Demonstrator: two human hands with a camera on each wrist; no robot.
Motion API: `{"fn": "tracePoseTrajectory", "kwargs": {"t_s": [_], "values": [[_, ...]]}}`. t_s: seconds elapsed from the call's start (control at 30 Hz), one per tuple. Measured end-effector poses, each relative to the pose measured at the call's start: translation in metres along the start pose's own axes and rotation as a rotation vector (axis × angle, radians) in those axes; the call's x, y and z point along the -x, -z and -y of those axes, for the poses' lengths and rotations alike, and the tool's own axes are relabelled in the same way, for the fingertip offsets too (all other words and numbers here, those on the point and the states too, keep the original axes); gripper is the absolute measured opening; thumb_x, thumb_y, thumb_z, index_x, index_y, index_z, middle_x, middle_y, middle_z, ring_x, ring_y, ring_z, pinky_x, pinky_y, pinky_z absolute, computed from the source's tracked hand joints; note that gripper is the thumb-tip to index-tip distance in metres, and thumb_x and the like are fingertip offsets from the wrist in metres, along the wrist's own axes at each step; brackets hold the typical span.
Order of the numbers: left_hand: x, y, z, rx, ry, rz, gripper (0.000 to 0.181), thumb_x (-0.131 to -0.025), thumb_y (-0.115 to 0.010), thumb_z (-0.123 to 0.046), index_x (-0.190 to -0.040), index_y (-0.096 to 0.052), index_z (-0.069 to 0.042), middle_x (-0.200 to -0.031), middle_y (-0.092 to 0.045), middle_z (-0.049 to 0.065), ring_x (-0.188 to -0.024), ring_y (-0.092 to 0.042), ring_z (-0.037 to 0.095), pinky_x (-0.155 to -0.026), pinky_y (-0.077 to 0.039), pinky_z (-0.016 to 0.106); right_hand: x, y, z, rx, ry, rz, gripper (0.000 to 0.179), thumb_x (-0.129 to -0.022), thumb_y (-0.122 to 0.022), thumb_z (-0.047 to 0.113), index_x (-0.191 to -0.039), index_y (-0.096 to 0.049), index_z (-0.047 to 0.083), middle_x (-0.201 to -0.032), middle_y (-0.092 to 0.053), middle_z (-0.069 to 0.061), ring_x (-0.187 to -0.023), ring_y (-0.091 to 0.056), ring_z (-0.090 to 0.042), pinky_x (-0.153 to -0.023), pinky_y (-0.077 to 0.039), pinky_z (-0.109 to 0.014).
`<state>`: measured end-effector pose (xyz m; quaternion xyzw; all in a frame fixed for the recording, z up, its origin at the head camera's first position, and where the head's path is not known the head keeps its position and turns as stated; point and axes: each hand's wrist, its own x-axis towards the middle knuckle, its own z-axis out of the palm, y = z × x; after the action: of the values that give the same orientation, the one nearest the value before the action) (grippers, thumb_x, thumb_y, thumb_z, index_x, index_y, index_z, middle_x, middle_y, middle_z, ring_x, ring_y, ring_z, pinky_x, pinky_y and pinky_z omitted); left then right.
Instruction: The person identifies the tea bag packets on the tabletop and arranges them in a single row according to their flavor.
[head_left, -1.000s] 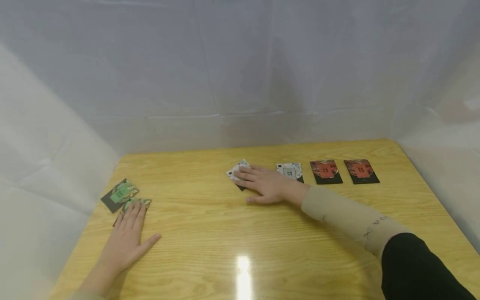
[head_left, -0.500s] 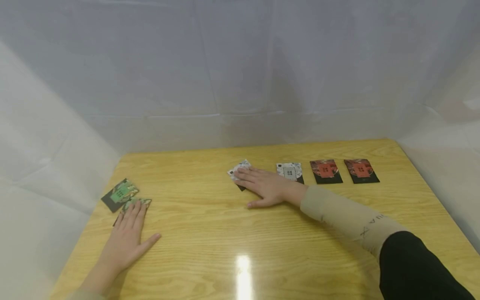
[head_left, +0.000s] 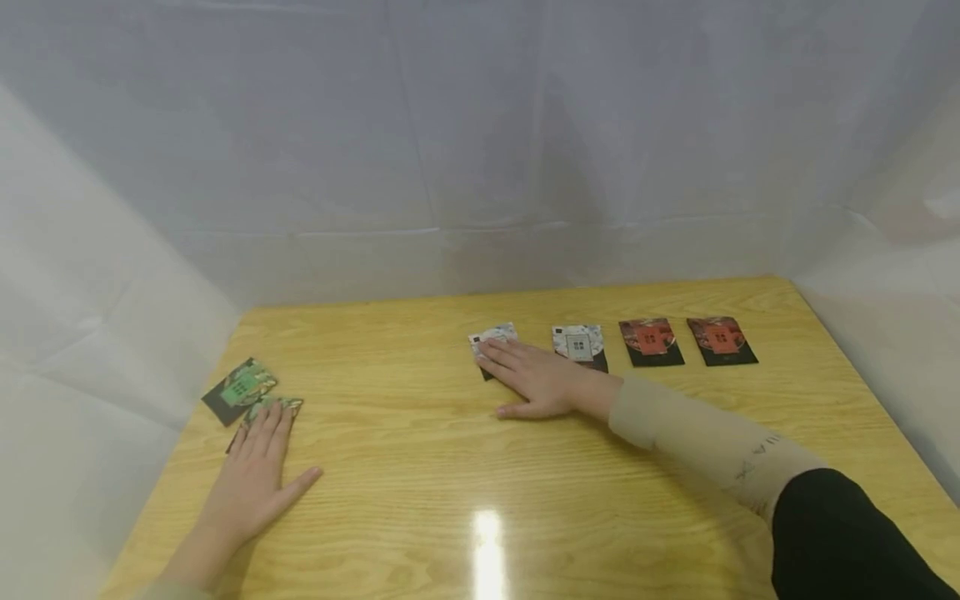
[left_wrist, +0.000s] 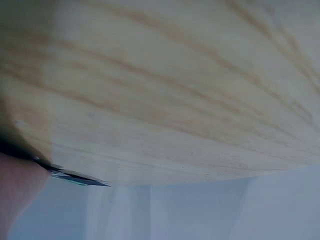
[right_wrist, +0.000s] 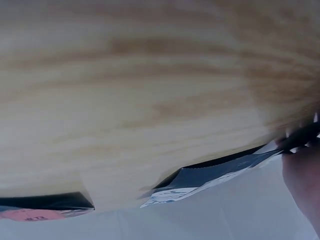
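The table bears a green packet under straight left fingers, a white packet under straight right fingers, both ungripped.

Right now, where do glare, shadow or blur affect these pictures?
Head view: bright glare on the table near the bottom edge, faint shadow on the backdrop; left wrist view: bluish, wood grain soft, table edge bowed; right wrist view: grain smeared, right hand blurred.
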<state>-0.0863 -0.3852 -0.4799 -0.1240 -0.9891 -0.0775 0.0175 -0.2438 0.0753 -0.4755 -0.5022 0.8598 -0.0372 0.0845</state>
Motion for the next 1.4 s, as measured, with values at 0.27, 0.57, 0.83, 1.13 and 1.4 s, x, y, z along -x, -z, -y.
{"fn": "tracePoseTrajectory", "kwargs": {"t_s": [0.27,0.57,0.83,1.13,1.4], "values": [[0.0,0.001,-0.001,-0.011,-0.005,-0.002,0.098,-0.105,-0.058,-0.053,-0.167,-0.012,0.006,-0.171,-0.016,0.037,-0.16,-0.013,0.058,-0.131,-0.003,0.069,0.012,0.002,0.012,-0.04,-0.086,-0.003,0.092,-0.108,-0.042,0.063,-0.171,-0.007,0.006,-0.18,0.0,-0.017,-0.168,-0.002,-0.034,-0.137,-0.009,-0.053],[0.001,0.001,-0.001,-0.003,-0.001,0.01,0.098,-0.105,-0.058,-0.054,-0.167,-0.013,0.007,-0.172,-0.016,0.037,-0.16,-0.014,0.058,-0.131,-0.004,0.071,0.014,0.002,0.024,-0.089,-0.179,0.025,0.093,-0.107,-0.043,0.066,-0.171,-0.008,0.007,-0.18,0.0,-0.017,-0.168,-0.001,-0.035,-0.137,-0.008,-0.056],[-0.001,0.0,0.002,0.004,-0.017,-0.003,0.096,-0.105,-0.058,-0.052,-0.167,-0.014,0.006,-0.172,-0.017,0.036,-0.16,-0.015,0.057,-0.134,-0.001,0.062,0.014,0.002,0.026,-0.093,-0.219,0.036,0.095,-0.107,-0.042,0.067,-0.171,-0.006,0.008,-0.18,0.001,-0.016,-0.168,-0.001,-0.034,-0.138,-0.007,-0.054],[-0.003,0.0,0.003,-0.001,-0.022,-0.006,0.096,-0.105,-0.059,-0.053,-0.166,-0.016,0.008,-0.171,-0.018,0.038,-0.159,-0.016,0.058,-0.134,-0.003,0.063,0.013,0.002,0.027,-0.083,-0.234,0.043,0.095,-0.107,-0.041,0.068,-0.171,-0.006,0.007,-0.18,0.002,-0.016,-0.168,0.0,-0.034,-0.137,-0.008,-0.054],[-0.012,0.006,-0.005,0.038,0.064,0.1,0.099,-0.106,-0.053,-0.059,-0.166,-0.013,0.01,-0.171,-0.011,0.04,-0.158,-0.012,0.062,-0.127,-0.013,0.076,0.011,0.002,0.028,-0.074,-0.242,0.061,0.096,-0.107,-0.042,0.068,-0.171,-0.005,0.008,-0.18,0.003,-0.016,-0.168,0.0,-0.034,-0.138,-0.008,-0.054]]}}
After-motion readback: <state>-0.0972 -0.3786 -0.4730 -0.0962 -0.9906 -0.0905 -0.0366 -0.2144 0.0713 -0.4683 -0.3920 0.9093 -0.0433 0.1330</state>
